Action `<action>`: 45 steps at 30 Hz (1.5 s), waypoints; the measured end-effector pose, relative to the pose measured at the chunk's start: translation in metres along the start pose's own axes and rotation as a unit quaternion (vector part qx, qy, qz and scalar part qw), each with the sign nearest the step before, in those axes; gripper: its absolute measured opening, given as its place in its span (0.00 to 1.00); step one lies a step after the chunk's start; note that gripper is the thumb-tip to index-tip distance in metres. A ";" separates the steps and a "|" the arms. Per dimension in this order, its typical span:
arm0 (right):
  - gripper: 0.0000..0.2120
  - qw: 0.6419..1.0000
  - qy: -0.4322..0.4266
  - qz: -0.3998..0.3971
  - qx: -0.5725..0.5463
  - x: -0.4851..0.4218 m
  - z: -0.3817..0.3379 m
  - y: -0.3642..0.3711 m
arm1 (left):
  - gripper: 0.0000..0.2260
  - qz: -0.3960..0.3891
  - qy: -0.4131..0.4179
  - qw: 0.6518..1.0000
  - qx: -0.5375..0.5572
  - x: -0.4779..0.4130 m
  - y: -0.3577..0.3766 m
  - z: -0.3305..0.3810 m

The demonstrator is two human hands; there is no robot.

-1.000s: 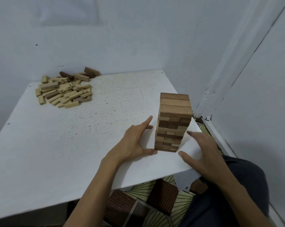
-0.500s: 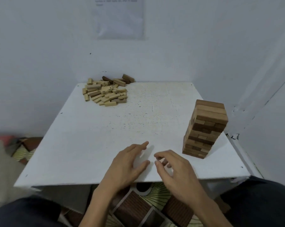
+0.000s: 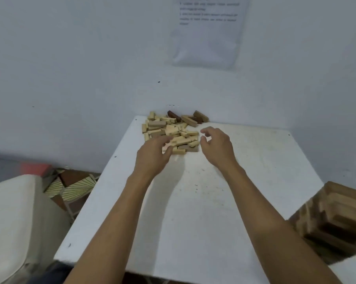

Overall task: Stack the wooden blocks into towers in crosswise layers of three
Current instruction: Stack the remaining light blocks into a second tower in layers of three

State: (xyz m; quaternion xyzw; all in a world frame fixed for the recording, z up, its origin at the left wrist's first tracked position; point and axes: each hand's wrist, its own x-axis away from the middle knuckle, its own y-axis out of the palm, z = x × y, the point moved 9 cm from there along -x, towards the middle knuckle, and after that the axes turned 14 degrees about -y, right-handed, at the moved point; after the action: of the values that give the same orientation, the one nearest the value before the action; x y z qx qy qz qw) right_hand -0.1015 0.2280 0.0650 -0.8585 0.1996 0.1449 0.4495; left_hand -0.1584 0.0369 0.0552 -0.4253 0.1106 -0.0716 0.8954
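Built tower (image 3: 336, 218) stands at the near right edge of the bench (image 3: 193, 212), blurred. Left hand (image 3: 152, 154) is loosely curved over the near edge of the loose block pile (image 3: 173, 128), which lies at the far side by the wall; cannot tell if it grips one. Right hand (image 3: 218, 148) is half-curled and empty, just beside the pile. Judgement: take three blocks and lay them parallel, well apart from the tower. Wall sheet (image 3: 207, 31): print unreadable.

A white table (image 3: 254, 181), speckled with dark flecks, stands against a pale wall (image 3: 70, 68); a printed sheet (image 3: 207, 37) hangs above it, its text too blurred to read; patterned floor tiles (image 3: 74, 187) show at left, beside a whitish bulky object (image 3: 15, 212).
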 end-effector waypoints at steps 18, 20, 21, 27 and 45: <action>0.14 0.961 -0.064 -0.121 0.238 -0.149 0.082 0.104 | 0.08 0.011 0.024 0.989 -0.144 -0.134 0.038 -0.058; 0.15 0.960 -0.066 -0.122 0.242 -0.148 0.083 0.107 | 0.10 0.003 0.023 0.990 -0.142 -0.136 0.040 -0.058; 0.15 0.962 -0.064 -0.121 0.238 -0.148 0.083 0.108 | 0.10 -0.002 0.020 0.990 -0.139 -0.137 0.040 -0.059; 0.19 0.972 -0.027 -0.128 0.196 -0.145 0.089 0.104 | 0.12 -0.024 0.003 0.992 -0.121 -0.135 0.039 -0.054; 0.12 0.995 0.060 0.060 -0.055 -0.038 0.039 0.043 | 0.08 0.118 0.044 0.992 -0.005 -0.048 -0.011 -0.037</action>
State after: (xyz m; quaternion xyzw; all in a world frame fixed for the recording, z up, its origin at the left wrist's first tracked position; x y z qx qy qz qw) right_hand -0.1578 0.2461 0.0287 -0.8757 0.2692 0.1308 0.3790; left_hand -0.2150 0.0134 0.0476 -0.4098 0.1999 0.0163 0.8898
